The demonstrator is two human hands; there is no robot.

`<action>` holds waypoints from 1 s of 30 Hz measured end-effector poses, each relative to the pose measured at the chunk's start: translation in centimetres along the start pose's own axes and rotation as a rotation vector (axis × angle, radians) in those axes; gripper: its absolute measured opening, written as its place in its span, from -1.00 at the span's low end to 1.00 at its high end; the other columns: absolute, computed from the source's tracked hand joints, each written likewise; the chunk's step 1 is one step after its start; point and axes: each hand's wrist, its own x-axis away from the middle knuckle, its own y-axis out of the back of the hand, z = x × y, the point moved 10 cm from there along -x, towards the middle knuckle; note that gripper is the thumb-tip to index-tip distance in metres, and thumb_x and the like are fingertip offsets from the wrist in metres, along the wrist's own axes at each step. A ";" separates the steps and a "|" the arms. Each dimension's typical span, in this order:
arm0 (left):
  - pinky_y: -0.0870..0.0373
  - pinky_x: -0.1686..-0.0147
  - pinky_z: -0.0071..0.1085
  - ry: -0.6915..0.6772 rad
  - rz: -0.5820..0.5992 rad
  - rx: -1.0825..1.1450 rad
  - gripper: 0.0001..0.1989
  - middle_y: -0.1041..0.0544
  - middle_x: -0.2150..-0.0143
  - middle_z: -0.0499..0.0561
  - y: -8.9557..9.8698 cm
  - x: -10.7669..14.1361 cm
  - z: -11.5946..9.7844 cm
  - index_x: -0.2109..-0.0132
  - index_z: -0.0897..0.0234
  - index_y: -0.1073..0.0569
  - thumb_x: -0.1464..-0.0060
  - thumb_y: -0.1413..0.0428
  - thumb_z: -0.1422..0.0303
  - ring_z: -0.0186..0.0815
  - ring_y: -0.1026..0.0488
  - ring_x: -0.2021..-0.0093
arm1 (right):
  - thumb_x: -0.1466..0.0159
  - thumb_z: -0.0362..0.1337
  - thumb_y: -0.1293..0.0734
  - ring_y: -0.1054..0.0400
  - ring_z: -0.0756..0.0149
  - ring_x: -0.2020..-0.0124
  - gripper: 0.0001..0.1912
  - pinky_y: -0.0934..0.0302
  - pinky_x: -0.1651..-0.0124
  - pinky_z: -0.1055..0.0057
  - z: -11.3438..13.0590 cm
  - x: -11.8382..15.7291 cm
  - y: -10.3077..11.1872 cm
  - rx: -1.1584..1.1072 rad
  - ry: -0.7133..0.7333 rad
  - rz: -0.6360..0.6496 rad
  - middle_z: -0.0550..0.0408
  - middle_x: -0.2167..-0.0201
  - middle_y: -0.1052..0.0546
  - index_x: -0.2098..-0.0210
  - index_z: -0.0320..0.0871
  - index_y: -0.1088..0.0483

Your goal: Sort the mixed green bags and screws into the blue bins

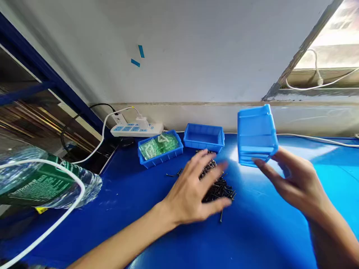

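My left hand [193, 186] hovers with fingers spread over a heap of dark screws [220, 188] on the blue table [134, 220]; it hides part of the heap and is slightly blurred. Off to the right, my right hand [297, 179] grips a small blue plastic bin [255, 132] by its lower edge, thumb in front. That bin is tilted up above the tabletop. Behind the heap stands another blue bin [204, 136] with nothing visible inside. To its left, a third blue bin [161, 158] holds green-and-clear plastic packets [159, 145].
A white power strip [137, 129] with plugs lies against the wall [196, 56]. At the left, a large water bottle [50, 179] with a green label lies on its side, a white cable [75, 198] looping in front. A blue metal frame [53, 82] rises behind it.
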 end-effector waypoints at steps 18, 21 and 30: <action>-0.40 -0.31 -0.12 -0.209 0.126 -0.005 -0.71 -0.53 -0.26 0.18 -2.6 0.3 -1.5 -0.15 0.21 -0.59 -0.39 -0.08 0.38 -0.04 -0.31 -0.40 | -0.35 -0.46 -0.21 -0.56 -0.03 0.12 -0.60 -0.52 0.08 0.05 -1.5 0.0 -4.7 0.435 0.115 0.088 -0.25 0.03 -0.67 -0.09 -0.31 -0.54; -0.43 -0.29 -0.12 -0.131 0.080 0.027 -0.73 -0.55 -0.23 0.20 -1.1 0.5 -0.8 -0.10 0.28 -0.60 -0.40 -0.08 0.34 -0.03 -0.36 -0.35 | -0.39 -0.37 -0.28 -0.53 -0.10 0.05 -0.68 -0.49 0.00 -0.04 -0.3 -0.9 -4.7 0.450 0.151 0.000 -0.26 0.01 -0.67 -0.06 -0.30 -0.56; -0.58 -0.02 -0.18 0.120 -0.028 -0.039 -0.83 -0.64 0.03 0.13 2.1 2.2 3.3 0.02 0.30 -0.61 -0.36 -0.13 0.41 -0.13 -0.56 0.00 | -0.39 -0.51 -0.21 -0.61 0.01 0.00 -0.58 -0.51 -0.04 0.08 -0.5 -5.3 -11.4 0.327 0.211 0.406 -0.10 0.06 -0.72 -0.08 -0.18 -0.61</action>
